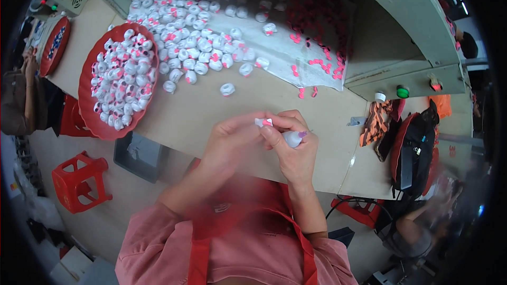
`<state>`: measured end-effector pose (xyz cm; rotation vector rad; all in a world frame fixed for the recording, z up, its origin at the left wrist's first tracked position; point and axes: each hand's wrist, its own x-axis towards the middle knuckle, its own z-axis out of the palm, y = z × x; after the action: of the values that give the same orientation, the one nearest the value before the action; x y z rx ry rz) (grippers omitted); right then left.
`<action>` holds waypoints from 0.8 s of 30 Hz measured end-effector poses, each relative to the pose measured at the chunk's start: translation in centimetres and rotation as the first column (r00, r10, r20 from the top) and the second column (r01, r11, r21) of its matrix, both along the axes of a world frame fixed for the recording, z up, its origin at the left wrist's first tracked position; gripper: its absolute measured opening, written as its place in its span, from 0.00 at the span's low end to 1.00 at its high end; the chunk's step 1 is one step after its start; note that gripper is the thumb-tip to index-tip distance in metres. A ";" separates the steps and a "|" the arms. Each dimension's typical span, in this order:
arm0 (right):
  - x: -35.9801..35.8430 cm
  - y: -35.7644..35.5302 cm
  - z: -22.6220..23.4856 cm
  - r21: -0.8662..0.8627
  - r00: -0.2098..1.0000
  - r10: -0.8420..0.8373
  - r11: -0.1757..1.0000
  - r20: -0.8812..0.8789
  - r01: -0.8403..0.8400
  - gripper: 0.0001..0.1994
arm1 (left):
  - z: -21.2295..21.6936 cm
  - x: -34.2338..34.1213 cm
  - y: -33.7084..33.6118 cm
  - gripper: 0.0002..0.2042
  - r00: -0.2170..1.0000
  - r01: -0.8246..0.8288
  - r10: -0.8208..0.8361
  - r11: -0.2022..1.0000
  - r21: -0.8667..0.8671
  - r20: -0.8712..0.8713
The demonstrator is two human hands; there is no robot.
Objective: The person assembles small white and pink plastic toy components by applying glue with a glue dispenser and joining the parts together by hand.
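Both hands meet above the front of the bench. A small white piece with a pink bow-like part (264,122) sits at their fingertips. My left hand (224,138), somewhat blurred, has its fingers closed at the piece; its thumb is hard to make out. My right hand (297,150) presses thumb and index finger against the same piece. Tucked in its palm is a small translucent squeeze bottle (292,138) with a purplish end pointing right. A lone white piece (227,89) lies on the bench beyond my left hand.
A red scalloped tray (86,95) heaped with white-and-pink pieces stands at left. Many white pieces (198,47) spread behind, beside loose pink parts (319,64) on a white sheet (277,60). A grey shelf frame (391,0) arches overhead. A black bag (417,145) sits right; a red stool (79,182) stands lower left.
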<state>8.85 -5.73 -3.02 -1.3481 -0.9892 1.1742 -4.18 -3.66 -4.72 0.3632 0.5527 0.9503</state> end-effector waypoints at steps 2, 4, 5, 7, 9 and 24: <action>-1.1 0.2 0.0 0.044 0.997 -0.007 0.999 0.076 0.003 0.07 | -0.4 -1.2 -0.1 0.13 0.999 -0.036 0.036 0.999 0.006 -0.006; -2.0 1.0 0.4 0.088 0.996 0.064 0.994 0.068 -0.069 0.06 | -0.5 -2.8 -0.2 0.13 0.994 -0.089 0.092 0.995 0.051 -0.051; -2.3 1.3 0.6 0.133 0.990 0.121 0.983 0.065 -0.129 0.06 | -0.5 -4.0 -0.2 0.14 0.988 -0.120 0.127 0.989 0.091 -0.086; -1.9 1.4 0.0 0.091 0.997 0.080 0.993 -0.022 -0.078 0.05 | 1.3 -5.8 0.8 0.11 0.742 -0.340 0.507 0.848 0.406 -0.438; -1.4 1.4 -0.2 0.048 0.992 0.052 0.998 -0.119 -0.046 0.05 | 2.2 -9.2 2.9 0.10 -0.004 -0.208 0.820 0.559 0.803 -0.572; 3.0 -1.4 -1.6 0.102 0.990 -0.056 0.992 -0.127 0.069 0.22 | -0.6 -2.3 3.6 0.12 -0.007 0.599 0.637 0.620 0.507 -0.770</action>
<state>11.90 -7.12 -4.61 -1.1989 -0.9015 1.1284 -6.49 -0.04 -5.34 2.1675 1.5294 0.7157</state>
